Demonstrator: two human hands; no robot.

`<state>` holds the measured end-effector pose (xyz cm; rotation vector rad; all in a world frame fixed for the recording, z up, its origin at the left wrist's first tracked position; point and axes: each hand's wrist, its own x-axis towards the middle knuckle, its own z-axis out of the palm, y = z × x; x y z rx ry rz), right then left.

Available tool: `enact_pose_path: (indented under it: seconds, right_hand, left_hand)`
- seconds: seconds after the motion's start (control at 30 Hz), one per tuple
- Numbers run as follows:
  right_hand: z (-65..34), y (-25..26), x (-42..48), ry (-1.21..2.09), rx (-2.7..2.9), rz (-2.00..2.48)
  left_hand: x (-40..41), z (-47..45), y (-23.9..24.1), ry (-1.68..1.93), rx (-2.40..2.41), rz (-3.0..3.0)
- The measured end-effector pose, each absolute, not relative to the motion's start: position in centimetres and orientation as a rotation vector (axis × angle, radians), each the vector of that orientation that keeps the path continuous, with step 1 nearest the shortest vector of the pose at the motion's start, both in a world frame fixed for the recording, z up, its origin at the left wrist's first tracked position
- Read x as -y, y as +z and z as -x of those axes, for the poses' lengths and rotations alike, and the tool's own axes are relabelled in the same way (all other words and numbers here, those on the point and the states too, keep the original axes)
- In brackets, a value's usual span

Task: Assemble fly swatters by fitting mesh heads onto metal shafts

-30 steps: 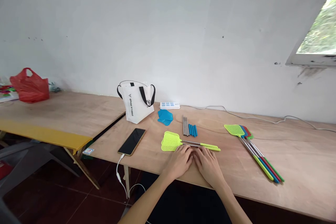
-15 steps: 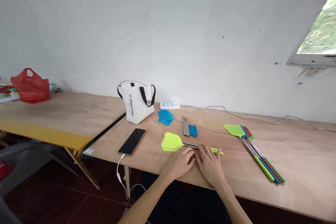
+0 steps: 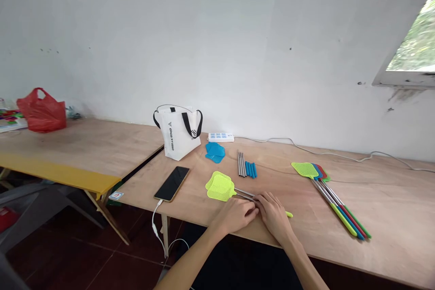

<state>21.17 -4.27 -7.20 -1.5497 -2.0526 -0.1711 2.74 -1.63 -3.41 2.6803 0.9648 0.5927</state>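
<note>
Two yellow-green fly swatters [image 3: 220,186] lie overlapped in front of me, their mesh heads to the left and their metal shafts running right, slightly fanned. My left hand [image 3: 239,214] has its fingers curled at the shafts. Beside it, my right hand [image 3: 272,210] is bent over the shafts and covers most of the handles; one yellow-green handle end sticks out past it. Both thumbs and fingertips nearly meet, and my palms hide exactly how each swatter is gripped.
Behind are metal tubes [image 3: 241,164], blue handle grips [image 3: 251,170] and blue swatter heads [image 3: 215,152]. Several assembled fly swatters [image 3: 340,206] lie at right. A phone [image 3: 171,183] on a cable, a white bag [image 3: 180,133] and a power strip [image 3: 220,137] stand left and back.
The swatter heads have fanned apart, so a second yellow-green head shows behind the first. My hands have shifted slightly toward me, with the left fingers more curled and the right fingers more bent.
</note>
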Motion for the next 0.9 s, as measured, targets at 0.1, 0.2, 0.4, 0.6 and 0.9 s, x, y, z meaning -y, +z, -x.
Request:
enact_pose_path:
  seconds: [0.1,0.2,0.4,0.6,0.9]
  right_hand:
    - [-21.2,-7.2,4.4,-0.200,2.032,1.537]
    - [-21.3,-7.1,4.5,-0.237,1.967,1.547]
    - [-24.6,-5.8,4.0,-0.164,1.701,1.670]
    - [-32.1,-4.6,4.6,-0.233,1.375,2.038]
    - [-37.2,-7.2,6.2,-0.408,1.460,2.476]
  left_hand:
    - [1.6,-2.7,-3.5,0.613,-0.968,-2.685]
    - [1.6,-2.7,-3.5,0.613,-0.970,-2.672]
    - [1.6,-2.5,-3.3,0.584,-0.973,-2.646]
    - [1.8,-2.4,-2.9,0.597,-0.969,-2.609]
    - [1.8,-2.5,-2.9,0.571,-0.990,-2.576]
